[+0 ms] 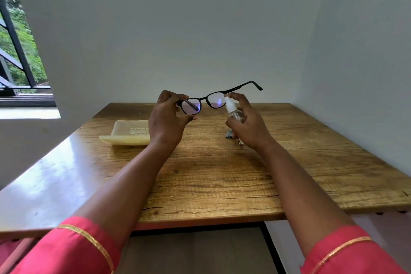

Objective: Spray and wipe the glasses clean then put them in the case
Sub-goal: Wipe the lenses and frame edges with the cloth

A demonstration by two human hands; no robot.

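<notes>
One pair of glasses [210,99], black plastic frame w/ clear oval lenses, is held up over the far middle of the bench [222,173], a wood-grain top w/ glossy sheen. Left hand [165,118] has its grip pinched on the left lens rim; one arm is folded, the other sticks out right. Right hand [249,122] is wrapped round one small clear spray bottle [233,111], white nozzle just beside the right lens. One cream, rounded case [127,133] lies near the bench's far-left edge.
</notes>
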